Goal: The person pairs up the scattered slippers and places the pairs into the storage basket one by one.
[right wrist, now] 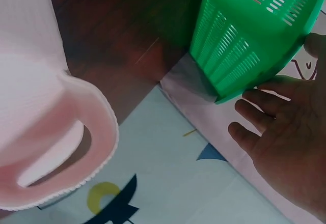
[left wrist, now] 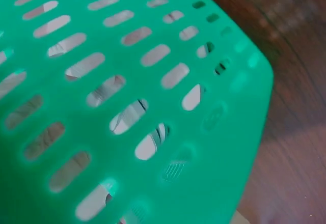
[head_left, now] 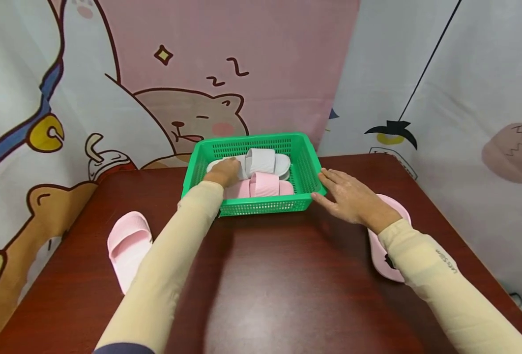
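Observation:
My left hand (head_left: 222, 172) reaches down into a green plastic basket (head_left: 265, 207), over the left ends of a white slipper (head_left: 261, 162) and a pink slipper (head_left: 265, 186) lying side by side. Its fingertips are hidden, so I cannot tell how they hold the slippers. The left wrist view is mostly filled by the basket's slotted wall (left wrist: 224, 147). My right hand (head_left: 347, 194) has its fingers extended, fingertips touching the basket's right end. In the right wrist view, the fingers (right wrist: 270, 99) lie along the basket's outer edge (right wrist: 254, 74).
Left of the basket, a pink slipper (head_left: 130, 246) lies on the dark reddish table (head_left: 278, 285). Another pink slipper (head_left: 380, 253), with a dark mark, lies at the right, partly under my right forearm. A printed cloth (head_left: 296, 64) hangs behind the table.

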Demonstrator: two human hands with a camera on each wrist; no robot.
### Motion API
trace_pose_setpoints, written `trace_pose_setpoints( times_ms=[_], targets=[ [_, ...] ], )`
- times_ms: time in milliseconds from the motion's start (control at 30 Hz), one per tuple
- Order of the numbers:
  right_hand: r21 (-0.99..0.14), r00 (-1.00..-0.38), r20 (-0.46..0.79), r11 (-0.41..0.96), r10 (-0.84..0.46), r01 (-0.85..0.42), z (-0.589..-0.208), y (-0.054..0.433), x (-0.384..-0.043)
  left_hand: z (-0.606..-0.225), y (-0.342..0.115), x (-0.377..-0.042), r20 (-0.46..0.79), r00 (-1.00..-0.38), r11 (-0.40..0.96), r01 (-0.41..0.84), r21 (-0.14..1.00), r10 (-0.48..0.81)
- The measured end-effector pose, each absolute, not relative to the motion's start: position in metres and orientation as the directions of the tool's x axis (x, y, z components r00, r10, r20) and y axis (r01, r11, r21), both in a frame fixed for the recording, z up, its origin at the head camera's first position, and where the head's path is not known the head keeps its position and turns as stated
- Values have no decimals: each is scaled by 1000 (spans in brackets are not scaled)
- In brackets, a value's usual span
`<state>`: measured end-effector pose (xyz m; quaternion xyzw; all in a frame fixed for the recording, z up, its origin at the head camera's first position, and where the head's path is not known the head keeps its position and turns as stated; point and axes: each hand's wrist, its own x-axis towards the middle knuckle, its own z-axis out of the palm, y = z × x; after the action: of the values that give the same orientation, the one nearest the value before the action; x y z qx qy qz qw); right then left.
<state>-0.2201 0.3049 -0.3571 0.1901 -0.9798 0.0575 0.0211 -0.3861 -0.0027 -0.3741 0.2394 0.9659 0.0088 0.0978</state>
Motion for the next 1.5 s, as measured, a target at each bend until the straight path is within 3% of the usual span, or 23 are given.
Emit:
trace_pose_setpoints(
  times_ms=[167, 433, 733, 1067, 1500],
  targets=[
    [-174, -928, 55, 912, -367, -371, -363, 305, -223, -379, -14, -382, -147, -874, 884, 467, 7, 463],
    [-260, -927, 106, 889, -361, -376, -367, 307, -222, -377, -28, -375, -83, -863, 867, 495, 57, 498],
    [-242, -871, 213, 840, -443, -486, -365, 300, -217, -364, -40, -352, 19, -836, 829, 546, 123, 548],
    [-210, -853, 213, 830, -476, -516, -360, 297, -202, -352, -51, -324, 128, -787, 769, 617, 168, 604],
    [-140, -768, 305, 771, -564, -622, -356, 288, -190, -349, -75, -291, 273, -709, 723, 688, 64, 651]
  ],
)
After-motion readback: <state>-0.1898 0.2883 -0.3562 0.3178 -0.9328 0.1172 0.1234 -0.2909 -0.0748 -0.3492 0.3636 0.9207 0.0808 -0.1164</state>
